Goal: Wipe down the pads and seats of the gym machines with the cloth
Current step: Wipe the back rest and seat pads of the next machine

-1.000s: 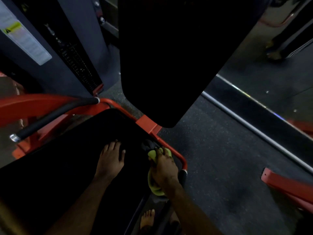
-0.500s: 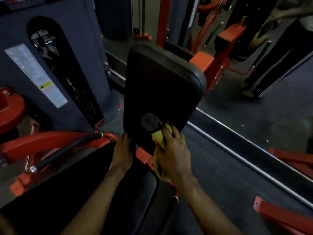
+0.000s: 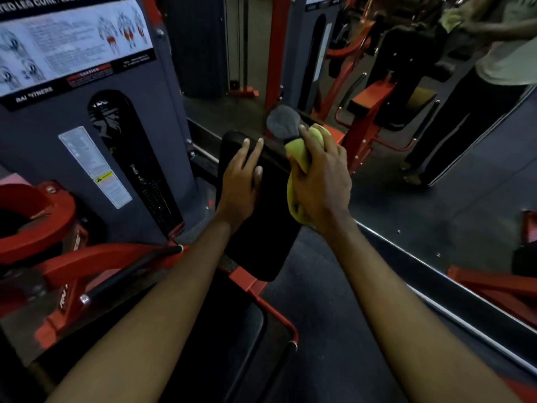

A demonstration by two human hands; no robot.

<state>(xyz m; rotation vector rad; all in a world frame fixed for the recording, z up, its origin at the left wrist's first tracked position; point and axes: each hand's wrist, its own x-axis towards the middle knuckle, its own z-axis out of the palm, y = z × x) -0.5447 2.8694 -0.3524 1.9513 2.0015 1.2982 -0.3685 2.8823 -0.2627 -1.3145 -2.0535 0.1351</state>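
two hands: my left hand (image 3: 241, 181) is lying flat on the back pad (image 3: 261, 242), fingers (image 3: 246, 149) straight and a little spread; my right hand (image 3: 322, 181) is curling its fingers round the cloth (image 3: 296, 161), bunching it.
cloth place: it is sitting in my right fist at the pad's upper right edge, touching it.
grey bit: something grey (image 3: 282, 122) is poking out above the cloth; whether it is part of the cloth or a second rag, i cannot tell.
doing it well: i am judging that the bunched cloth is covering too little. i should be flattening it under my palm, bracing the pad with my left hand, and running overlapping strokes from the top edge down, sides included.
seat: the seat (image 3: 226, 344) is waiting below, between my forearms.
count: i am counting two hands, one yellow cloth, one back pad, one seat, one black handle (image 3: 130, 274) and one chart (image 3: 72, 45) on the machine.
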